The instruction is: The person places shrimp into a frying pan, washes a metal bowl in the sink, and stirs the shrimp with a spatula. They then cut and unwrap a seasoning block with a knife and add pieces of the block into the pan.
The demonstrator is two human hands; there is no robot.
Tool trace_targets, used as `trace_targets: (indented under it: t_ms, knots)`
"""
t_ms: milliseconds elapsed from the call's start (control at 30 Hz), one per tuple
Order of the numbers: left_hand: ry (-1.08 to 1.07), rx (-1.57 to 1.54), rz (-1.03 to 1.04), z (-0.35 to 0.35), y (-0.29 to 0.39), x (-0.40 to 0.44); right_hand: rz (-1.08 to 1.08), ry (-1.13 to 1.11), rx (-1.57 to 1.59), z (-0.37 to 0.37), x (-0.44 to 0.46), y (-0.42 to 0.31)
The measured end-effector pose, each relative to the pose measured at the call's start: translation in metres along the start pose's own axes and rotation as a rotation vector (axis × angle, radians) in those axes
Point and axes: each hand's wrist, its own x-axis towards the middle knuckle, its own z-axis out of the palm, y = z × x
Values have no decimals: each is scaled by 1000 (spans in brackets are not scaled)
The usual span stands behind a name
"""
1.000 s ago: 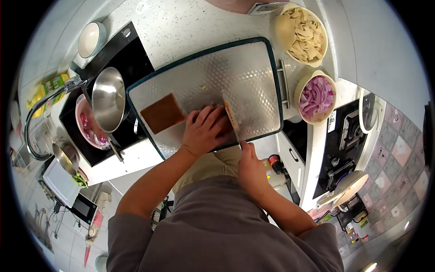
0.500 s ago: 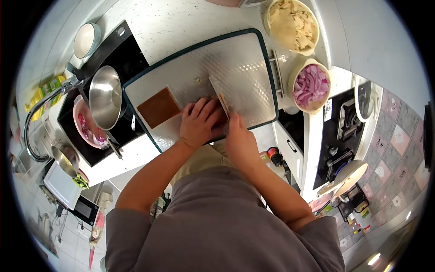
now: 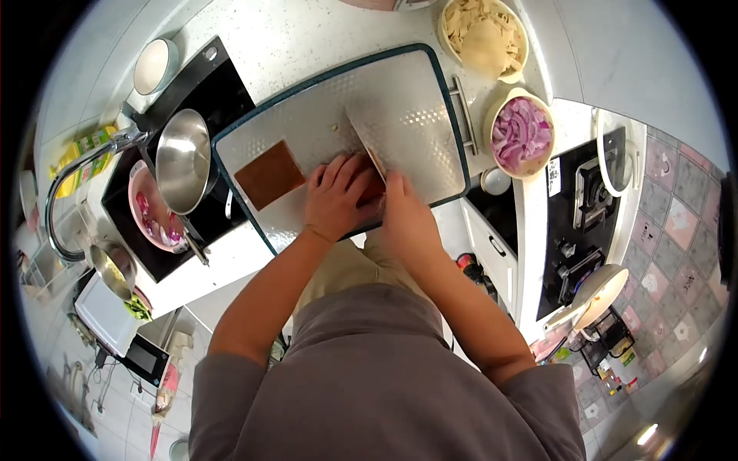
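A metal cutting board [image 3: 307, 104] with a dark green edge lies in front of me. On its left part rests a flat brown slab [image 3: 270, 175]. My left hand [image 3: 337, 197] presses on another reddish-brown piece [image 3: 372, 188], mostly hidden under its bent fingers. Just right of it, my right hand [image 3: 406, 211] is closed round a knife [image 3: 367, 144], its blade pointing up and left across the board beside that piece. The knife's handle is hidden in the hand. A small yellowish scrap [image 3: 334, 127] lies above my left hand.
Right of the board are a bowl of sliced onion [image 3: 523, 134] and a bowl of pale strips [image 3: 492, 31]. A metal pan [image 3: 183, 161] and a pink basin [image 3: 141, 230] sit at the sink on the left. A stove [image 3: 580, 230] is farther right.
My right hand and the knife have moved left and up, closer to my left hand. The board and the bowls on the right sit slightly higher and farther left in view.
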Motion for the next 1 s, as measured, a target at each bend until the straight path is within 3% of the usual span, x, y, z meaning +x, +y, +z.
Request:
trace_targets:
  t_ms: [167, 233, 400, 600, 700, 867, 1000]
  knots:
    - [1, -19, -18, 2, 3, -4, 100, -11, -5, 3, -24, 0]
    - [-19, -1, 16, 1, 1, -5, -74, 82, -12, -1, 12, -6]
    - [-28, -35, 35, 1, 1, -7, -72, 68, -2, -8, 30, -10]
    - [26, -20, 42, -1, 2, -7, -140, 240, 115, -15, 63, -13]
    - [-6, -34, 36, 0, 2, -11, -302, 406, 85, -36, 49, 8]
    - [-73, -129, -52, -2, 2, -11, -21, 232, 223, -48, 26, 54]
    - [-35, -202, -86, -9, 9, -6, -44, 300, 150, -42, 29, 71]
